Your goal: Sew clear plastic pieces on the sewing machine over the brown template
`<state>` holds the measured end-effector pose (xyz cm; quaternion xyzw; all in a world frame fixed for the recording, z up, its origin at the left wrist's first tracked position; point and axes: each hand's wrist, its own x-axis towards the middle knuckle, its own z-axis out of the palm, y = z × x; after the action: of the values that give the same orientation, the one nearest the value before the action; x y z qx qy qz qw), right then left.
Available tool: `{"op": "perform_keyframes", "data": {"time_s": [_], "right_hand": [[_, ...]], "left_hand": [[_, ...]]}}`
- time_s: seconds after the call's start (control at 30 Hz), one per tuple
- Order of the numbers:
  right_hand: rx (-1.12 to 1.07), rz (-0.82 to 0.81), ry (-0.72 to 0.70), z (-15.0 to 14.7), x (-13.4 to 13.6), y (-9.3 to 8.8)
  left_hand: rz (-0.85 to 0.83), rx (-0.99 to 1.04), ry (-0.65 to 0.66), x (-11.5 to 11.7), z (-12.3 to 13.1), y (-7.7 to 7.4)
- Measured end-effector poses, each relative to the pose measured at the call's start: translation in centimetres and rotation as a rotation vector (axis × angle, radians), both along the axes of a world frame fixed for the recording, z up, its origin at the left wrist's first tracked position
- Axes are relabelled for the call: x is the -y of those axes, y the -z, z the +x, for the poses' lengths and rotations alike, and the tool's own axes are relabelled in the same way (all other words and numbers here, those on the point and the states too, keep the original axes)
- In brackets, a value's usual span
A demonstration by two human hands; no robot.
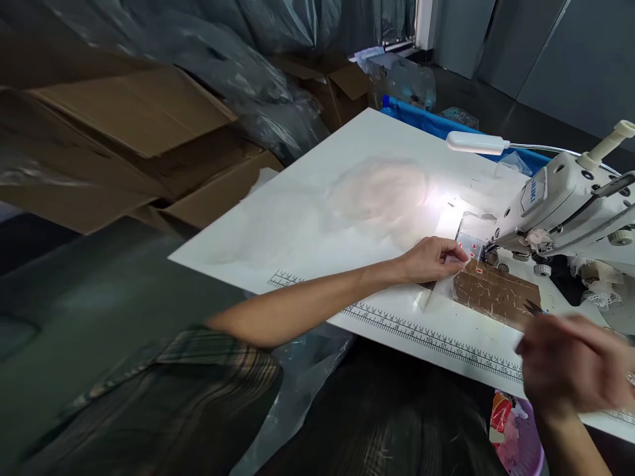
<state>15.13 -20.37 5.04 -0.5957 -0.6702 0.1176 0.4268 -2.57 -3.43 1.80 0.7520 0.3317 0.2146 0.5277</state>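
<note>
Close to the sewing machine's presser foot (490, 254), my left hand (430, 260) is closed, thumb and fingers pinched on a thin pale piece of material (462, 262). That piece is small, and its outline is hard to make out. A brown board (496, 291) with loose thread bits on it lies just right of my left hand. My right hand (575, 360), smeared by motion, is raised over the table's front right. Dark pointed tips of thread snips (534, 307) stick out from its closed fingers, above the board; their handles are hidden.
The white sewing machine (560, 198) stands at the right, with a lamp (476, 142) over the white table (297, 218). A printed ruler (421, 334) runs along the front edge. Cardboard boxes (133, 112) crowd the left. A purple bin (530, 436) sits below the table.
</note>
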Motion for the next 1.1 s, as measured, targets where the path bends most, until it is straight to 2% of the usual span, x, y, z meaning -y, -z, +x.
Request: {"op": "perform_keyframes", "data": {"time_s": [0.07,0.2,0.3,0.47,0.63,0.87,1.0,1.1], "right_hand": [[-0.021,0.002,0.011,-0.7,-3.1,1.1],[-0.094,-0.240,-0.010,-0.9,-7.5,2.6],[-0.136,-0.312,0.014,-0.7,-8.4,2.9],[-0.207,-0.359,0.044,-0.8,-8.3,3.0],[-0.100,-0.251,0.050,-1.1,-8.3,3.1],[0.269,0.007,0.090,-1.2,-8.2,3.9],[0.477,0.081,0.113,-1.1,-8.3,4.4],[0.499,0.096,0.095,-0.9,-8.4,4.5]], "left_hand": [[-0.044,0.047,-0.065,0.3,0.3,0.2],[-0.068,0.089,-0.117,0.8,0.4,0.1],[-0.051,0.093,-0.121,0.9,0.2,-0.2],[-0.027,0.061,-0.143,1.1,0.2,-0.6],[0.007,0.022,-0.158,1.3,0.3,-0.7],[0.039,0.015,-0.157,1.5,0.4,-0.5],[-0.001,0.032,-0.131,1.5,0.5,-0.4],[-0.029,0.051,-0.122,1.5,0.6,-0.4]]}}
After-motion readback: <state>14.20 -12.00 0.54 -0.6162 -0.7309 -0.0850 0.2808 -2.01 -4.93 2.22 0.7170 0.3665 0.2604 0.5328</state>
